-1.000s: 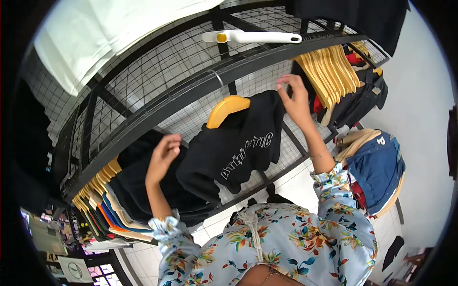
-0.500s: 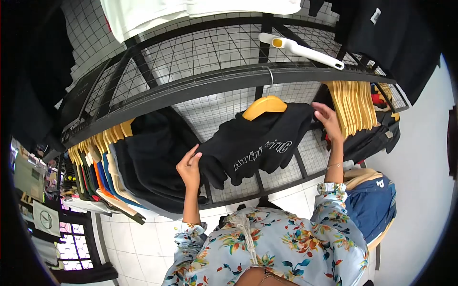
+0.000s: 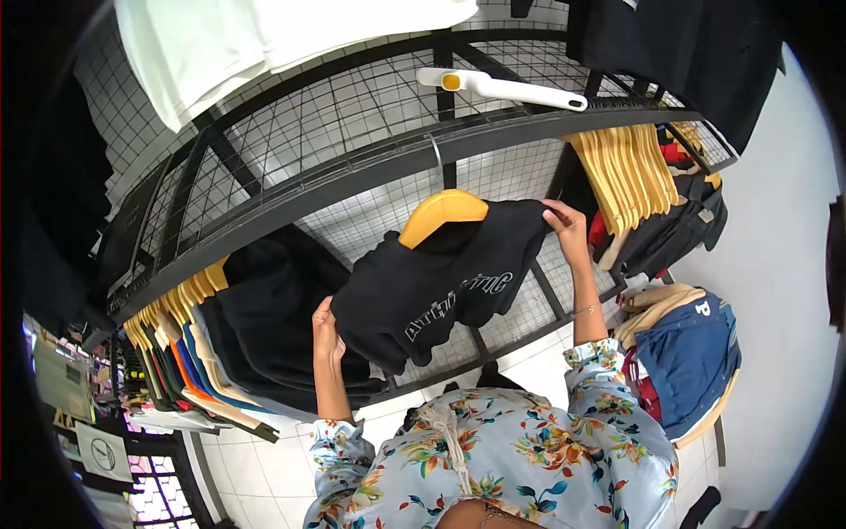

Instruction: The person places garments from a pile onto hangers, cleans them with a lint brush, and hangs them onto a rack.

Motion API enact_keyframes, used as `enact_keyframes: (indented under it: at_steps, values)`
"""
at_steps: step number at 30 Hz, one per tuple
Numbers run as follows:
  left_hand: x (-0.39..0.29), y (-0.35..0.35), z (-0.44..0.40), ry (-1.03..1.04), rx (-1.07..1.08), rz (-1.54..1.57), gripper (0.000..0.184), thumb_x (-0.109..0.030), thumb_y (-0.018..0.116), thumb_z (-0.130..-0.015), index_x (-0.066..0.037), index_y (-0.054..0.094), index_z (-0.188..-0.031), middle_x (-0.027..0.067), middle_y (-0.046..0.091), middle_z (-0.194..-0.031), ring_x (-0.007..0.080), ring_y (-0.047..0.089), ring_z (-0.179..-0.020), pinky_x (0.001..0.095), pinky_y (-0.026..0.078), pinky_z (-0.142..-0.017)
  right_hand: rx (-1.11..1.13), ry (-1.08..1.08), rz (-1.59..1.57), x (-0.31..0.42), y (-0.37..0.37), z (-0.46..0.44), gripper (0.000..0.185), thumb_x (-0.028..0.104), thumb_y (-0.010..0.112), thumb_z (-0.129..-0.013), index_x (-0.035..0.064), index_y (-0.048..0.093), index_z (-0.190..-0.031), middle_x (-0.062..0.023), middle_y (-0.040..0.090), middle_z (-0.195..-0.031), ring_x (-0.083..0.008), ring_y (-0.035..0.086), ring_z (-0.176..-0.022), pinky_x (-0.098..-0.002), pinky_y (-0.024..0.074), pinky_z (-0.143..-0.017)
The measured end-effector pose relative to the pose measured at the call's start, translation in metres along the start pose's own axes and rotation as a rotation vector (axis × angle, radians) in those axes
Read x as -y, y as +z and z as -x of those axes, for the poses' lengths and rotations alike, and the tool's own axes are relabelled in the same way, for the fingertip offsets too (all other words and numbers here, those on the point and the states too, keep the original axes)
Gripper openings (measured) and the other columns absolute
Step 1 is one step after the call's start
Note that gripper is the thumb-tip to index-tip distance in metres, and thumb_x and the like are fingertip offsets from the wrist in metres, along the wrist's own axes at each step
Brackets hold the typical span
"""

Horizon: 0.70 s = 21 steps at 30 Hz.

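A black garment (image 3: 423,286) with outlined white lettering hangs on a yellow wooden hanger (image 3: 448,212), its hook over the dark rack bar (image 3: 352,172). My left hand (image 3: 325,328) is closed at the garment's left side, fingers pressed together on the black cloth. At the upper right corner of the garment, my right hand (image 3: 566,227) pinches the edge of the fabric between thumb and fingers. The cloth is spread between both hands.
Dark and coloured clothes (image 3: 256,317) hang at left. Bunched yellow hangers (image 3: 624,181) are at right, above a blue jacket (image 3: 687,361). A white handheld tool (image 3: 507,88) lies on the mesh shelf. White cloth (image 3: 194,53) hangs at the top left.
Both hands, apart from the garment a second ago, now grip its two sides. The garment is spread wider. The view has shifted right, then partly back left.
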<state>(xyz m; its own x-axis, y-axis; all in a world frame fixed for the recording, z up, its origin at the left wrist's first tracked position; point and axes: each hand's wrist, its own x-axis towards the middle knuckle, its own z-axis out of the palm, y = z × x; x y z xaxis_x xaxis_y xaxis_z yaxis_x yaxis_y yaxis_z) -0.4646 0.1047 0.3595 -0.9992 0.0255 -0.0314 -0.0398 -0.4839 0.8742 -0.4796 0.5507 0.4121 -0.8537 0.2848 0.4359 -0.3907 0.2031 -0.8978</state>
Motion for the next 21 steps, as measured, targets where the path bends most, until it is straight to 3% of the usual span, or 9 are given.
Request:
enact_keyframes:
  at_steps: [3,7,10,11,14,21]
  values:
    - [-0.004,0.010,-0.005,-0.098,-0.012,-0.063,0.013,-0.003,0.046,-0.086,0.001,0.058,-0.088,0.0059,0.062,-0.081,0.0110,0.058,-0.071,0.0221,0.047,-0.067,-0.021,-0.064,0.024,0.005,-0.001,0.000,0.018,0.001,0.059,-0.077,-0.0013,0.062,-0.095,-0.0044,0.062,-0.088,-0.0089,0.055,-0.079,-0.0207,0.0435,-0.073]
    - [0.003,-0.001,-0.020,-0.024,-0.072,-0.255,0.014,-0.004,0.044,-0.087,0.001,0.058,-0.089,0.0057,0.061,-0.081,0.0112,0.058,-0.072,0.0214,0.046,-0.069,0.008,-0.090,0.080,0.015,-0.007,0.003,0.018,0.001,0.059,-0.077,-0.0003,0.062,-0.094,-0.0028,0.062,-0.089,-0.0077,0.054,-0.079,-0.0209,0.0434,-0.071]
    - [0.000,-0.014,-0.029,0.273,-0.114,-0.719,0.021,-0.011,0.041,-0.090,0.001,0.057,-0.098,0.0055,0.060,-0.093,0.0117,0.056,-0.083,0.0263,0.043,-0.077,0.073,0.060,0.066,0.013,-0.011,0.009,0.016,0.000,0.059,-0.076,-0.0033,0.059,-0.092,-0.0004,0.057,-0.083,-0.0076,0.052,-0.078,-0.0197,0.0412,-0.070]
    - [-0.008,-0.004,-0.025,0.278,-0.113,-0.719,0.021,-0.011,0.041,-0.090,0.001,0.057,-0.098,0.0055,0.060,-0.093,0.0117,0.056,-0.083,0.0263,0.043,-0.077,0.072,0.056,0.064,0.009,-0.011,0.011,0.016,0.000,0.059,-0.076,-0.0033,0.059,-0.092,-0.0004,0.057,-0.083,-0.0076,0.052,-0.078,-0.0197,0.0412,-0.070]
    - [-0.024,0.025,-0.003,0.561,-0.332,-0.872,0.023,-0.013,0.049,-0.088,0.001,0.055,-0.104,0.0066,0.060,-0.097,0.0114,0.055,-0.083,0.0241,0.042,-0.076,-0.020,0.086,-0.194,-0.009,-0.011,0.017,0.016,0.001,0.062,-0.074,-0.0021,0.059,-0.090,0.0011,0.057,-0.081,-0.0055,0.050,-0.074,-0.0182,0.0396,-0.067]
    - [-0.009,0.019,0.004,0.505,-0.382,-0.816,0.029,-0.011,0.060,-0.081,0.003,0.056,-0.106,0.0079,0.061,-0.096,0.0110,0.056,-0.079,0.0219,0.043,-0.072,0.080,0.136,-0.029,-0.015,-0.022,0.012,0.020,-0.001,0.067,-0.069,-0.0040,0.058,-0.087,0.0000,0.057,-0.075,-0.0048,0.048,-0.066,-0.0183,0.0392,-0.061]
